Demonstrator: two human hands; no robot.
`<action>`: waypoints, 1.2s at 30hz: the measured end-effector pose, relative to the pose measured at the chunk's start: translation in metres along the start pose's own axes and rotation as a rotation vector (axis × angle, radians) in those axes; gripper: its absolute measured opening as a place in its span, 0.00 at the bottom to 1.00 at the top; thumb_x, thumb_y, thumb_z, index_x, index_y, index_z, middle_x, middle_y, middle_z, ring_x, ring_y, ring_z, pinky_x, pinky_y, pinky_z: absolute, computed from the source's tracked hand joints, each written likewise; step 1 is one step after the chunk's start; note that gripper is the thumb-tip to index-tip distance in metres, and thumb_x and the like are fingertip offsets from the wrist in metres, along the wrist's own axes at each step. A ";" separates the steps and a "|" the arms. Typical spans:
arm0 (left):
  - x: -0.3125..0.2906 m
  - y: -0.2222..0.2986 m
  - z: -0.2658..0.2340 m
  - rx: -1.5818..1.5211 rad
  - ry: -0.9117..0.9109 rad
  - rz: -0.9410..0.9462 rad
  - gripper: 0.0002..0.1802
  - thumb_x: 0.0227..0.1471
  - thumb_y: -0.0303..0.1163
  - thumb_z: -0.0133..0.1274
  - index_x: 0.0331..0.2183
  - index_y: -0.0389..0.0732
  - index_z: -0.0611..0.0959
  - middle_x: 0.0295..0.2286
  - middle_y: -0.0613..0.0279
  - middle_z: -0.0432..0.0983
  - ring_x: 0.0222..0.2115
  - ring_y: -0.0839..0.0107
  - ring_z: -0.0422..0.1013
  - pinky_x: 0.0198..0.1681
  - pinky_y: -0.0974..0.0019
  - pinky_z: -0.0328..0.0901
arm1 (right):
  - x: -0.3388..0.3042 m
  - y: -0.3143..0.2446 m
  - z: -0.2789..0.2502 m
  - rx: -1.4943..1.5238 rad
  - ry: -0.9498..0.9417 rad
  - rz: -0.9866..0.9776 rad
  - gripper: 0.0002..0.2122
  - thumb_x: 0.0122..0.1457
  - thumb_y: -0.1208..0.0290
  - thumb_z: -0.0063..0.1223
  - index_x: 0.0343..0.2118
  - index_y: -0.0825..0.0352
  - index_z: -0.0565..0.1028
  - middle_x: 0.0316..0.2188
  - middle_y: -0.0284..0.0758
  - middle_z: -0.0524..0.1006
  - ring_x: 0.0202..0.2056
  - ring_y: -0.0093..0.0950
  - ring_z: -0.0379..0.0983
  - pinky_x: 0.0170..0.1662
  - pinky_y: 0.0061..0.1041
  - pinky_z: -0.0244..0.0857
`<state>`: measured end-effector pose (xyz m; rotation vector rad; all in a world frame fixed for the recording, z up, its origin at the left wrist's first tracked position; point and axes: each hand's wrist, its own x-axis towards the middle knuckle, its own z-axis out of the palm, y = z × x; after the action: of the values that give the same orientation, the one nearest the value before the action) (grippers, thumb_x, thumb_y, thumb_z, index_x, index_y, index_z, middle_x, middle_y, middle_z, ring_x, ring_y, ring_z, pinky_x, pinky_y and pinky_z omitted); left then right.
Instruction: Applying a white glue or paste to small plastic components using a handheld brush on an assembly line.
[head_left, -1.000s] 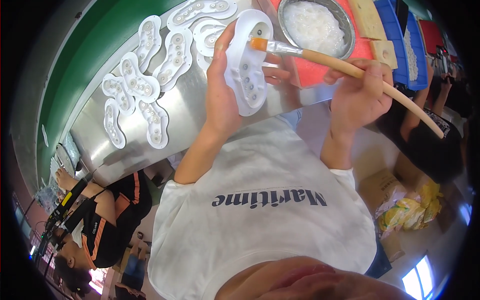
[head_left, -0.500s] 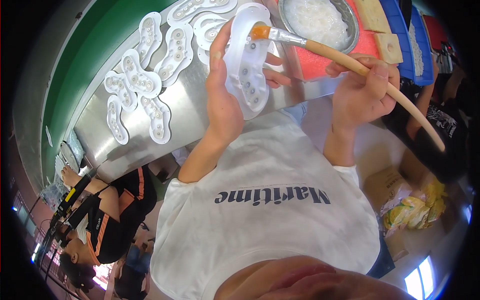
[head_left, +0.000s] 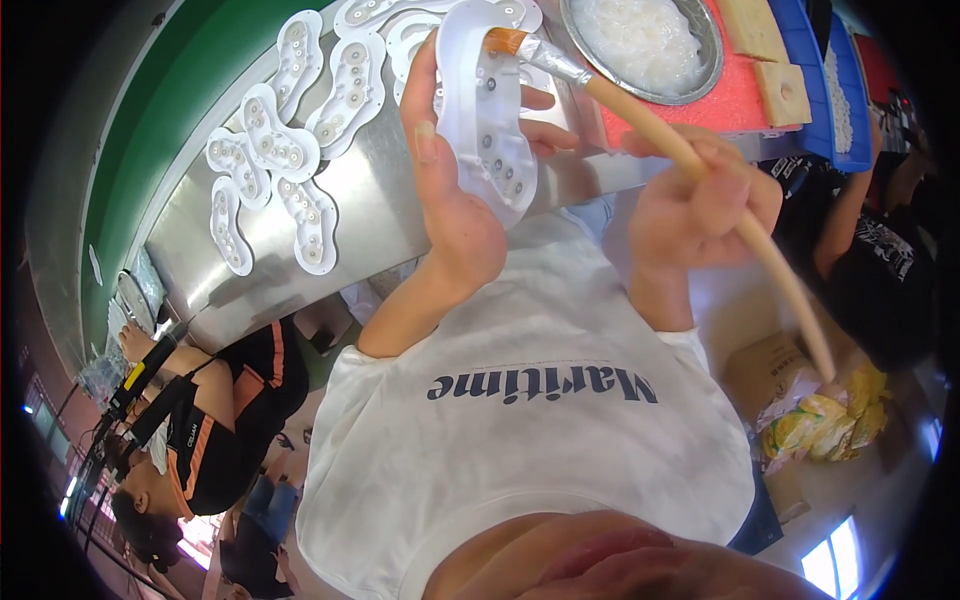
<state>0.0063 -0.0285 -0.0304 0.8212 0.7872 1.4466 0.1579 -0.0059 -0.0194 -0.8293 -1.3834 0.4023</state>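
My left hand [head_left: 455,225] grips a white wavy-edged plastic shell [head_left: 460,120], thumb on its near-left side and fingers showing past its right side. Inside the shell's recess sits a row of small round metal parts. A long wooden-handled paintbrush [head_left: 655,130] is in my right hand [head_left: 712,205], its fingers wrapped round the handle and somewhat blurred. The brush's orange bristles touch or hover over the shell's upper end; which one I cannot tell. Several similar white shells [head_left: 270,135] lie on the steel table [head_left: 365,225] to the left, some overlapping.
A metal bowl [head_left: 712,70] of whitish, translucent stuff stands on a red foam sheet [head_left: 735,118] at the far right. Beside it are yellowish foam blocks [head_left: 783,95] and a blue tray [head_left: 820,100]. Green surface [head_left: 190,70] borders the table. Co-workers [head_left: 215,420] are at the left and right.
The shell in my left hand has shifted slightly left and up. My right hand has moved left and the brush handle now slants more steeply. The bristles have slid toward the shell's left edge.
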 end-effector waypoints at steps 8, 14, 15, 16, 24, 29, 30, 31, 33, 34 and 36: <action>0.001 0.001 0.003 0.102 0.149 0.050 0.36 0.56 0.58 0.28 0.61 0.53 0.47 0.39 0.40 0.70 0.29 0.51 0.74 0.33 0.55 0.70 | 0.005 -0.009 -0.005 0.053 -0.280 -0.290 0.11 0.60 0.68 0.42 0.32 0.74 0.66 0.21 0.48 0.73 0.16 0.31 0.67 0.18 0.27 0.62; 0.007 0.002 -0.005 -0.052 0.107 0.004 0.34 0.57 0.56 0.25 0.60 0.50 0.50 0.38 0.41 0.70 0.29 0.51 0.74 0.32 0.50 0.71 | -0.004 -0.017 -0.005 0.088 -0.321 -0.178 0.11 0.61 0.67 0.41 0.33 0.73 0.66 0.22 0.48 0.73 0.17 0.30 0.67 0.19 0.27 0.62; 0.007 0.003 -0.006 -0.049 0.108 0.009 0.34 0.57 0.56 0.25 0.60 0.50 0.50 0.38 0.41 0.70 0.29 0.51 0.74 0.32 0.50 0.71 | -0.007 -0.016 -0.003 0.122 -0.252 -0.126 0.11 0.61 0.67 0.41 0.33 0.73 0.65 0.21 0.48 0.73 0.16 0.30 0.67 0.18 0.26 0.62; 0.008 0.006 -0.007 -0.067 0.095 -0.034 0.35 0.56 0.56 0.28 0.59 0.47 0.50 0.42 0.45 0.68 0.30 0.54 0.74 0.30 0.55 0.72 | -0.005 -0.014 -0.005 0.122 -0.249 -0.129 0.11 0.61 0.67 0.41 0.33 0.73 0.65 0.21 0.48 0.73 0.16 0.30 0.67 0.18 0.26 0.62; 0.004 0.006 0.001 -0.143 0.167 -0.034 0.37 0.54 0.55 0.31 0.59 0.45 0.50 0.46 0.50 0.66 0.29 0.56 0.75 0.27 0.60 0.72 | 0.017 -0.009 0.001 -0.062 -0.395 -0.281 0.14 0.63 0.62 0.41 0.32 0.72 0.65 0.21 0.47 0.74 0.19 0.33 0.71 0.21 0.28 0.67; 0.005 0.007 0.001 -0.146 0.212 -0.028 0.36 0.54 0.55 0.30 0.59 0.45 0.51 0.45 0.50 0.67 0.28 0.55 0.75 0.26 0.61 0.71 | 0.015 0.005 0.017 0.091 -0.280 -0.491 0.08 0.58 0.70 0.48 0.29 0.71 0.68 0.20 0.41 0.73 0.17 0.31 0.70 0.17 0.25 0.65; 0.004 0.009 -0.001 -0.145 0.214 -0.029 0.36 0.54 0.55 0.30 0.59 0.45 0.51 0.45 0.50 0.67 0.28 0.55 0.75 0.26 0.61 0.71 | 0.015 0.004 0.017 0.108 -0.311 -0.473 0.08 0.59 0.70 0.47 0.29 0.71 0.67 0.20 0.40 0.73 0.17 0.31 0.70 0.17 0.24 0.65; 0.004 0.010 -0.002 -0.153 0.186 -0.036 0.36 0.54 0.54 0.30 0.59 0.45 0.51 0.45 0.50 0.67 0.27 0.54 0.75 0.26 0.61 0.71 | 0.015 0.005 0.017 0.106 -0.311 -0.470 0.08 0.59 0.70 0.47 0.29 0.71 0.67 0.20 0.40 0.73 0.17 0.31 0.70 0.17 0.24 0.65; 0.005 0.011 -0.002 -0.160 0.158 -0.046 0.36 0.54 0.54 0.29 0.59 0.45 0.51 0.45 0.50 0.67 0.26 0.53 0.75 0.25 0.62 0.71 | 0.016 0.009 0.019 0.196 -0.248 -0.426 0.09 0.59 0.69 0.47 0.29 0.70 0.67 0.21 0.39 0.73 0.17 0.30 0.69 0.18 0.25 0.65; 0.005 0.012 0.000 -0.143 0.180 -0.054 0.36 0.54 0.54 0.29 0.59 0.45 0.51 0.45 0.50 0.67 0.26 0.52 0.75 0.25 0.62 0.70 | 0.016 0.010 0.019 0.196 -0.247 -0.425 0.09 0.59 0.69 0.47 0.29 0.70 0.67 0.21 0.39 0.73 0.17 0.30 0.69 0.18 0.25 0.65; 0.004 0.013 0.000 -0.125 0.203 -0.063 0.36 0.54 0.53 0.29 0.60 0.45 0.51 0.45 0.49 0.67 0.25 0.51 0.76 0.24 0.62 0.70 | 0.016 0.013 0.020 0.253 -0.230 -0.438 0.08 0.59 0.69 0.46 0.29 0.69 0.67 0.21 0.39 0.74 0.17 0.29 0.69 0.18 0.25 0.65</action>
<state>-0.0009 -0.0247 -0.0192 0.5557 0.8582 1.5221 0.1441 0.0193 -0.0175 -0.2646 -1.6392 0.3272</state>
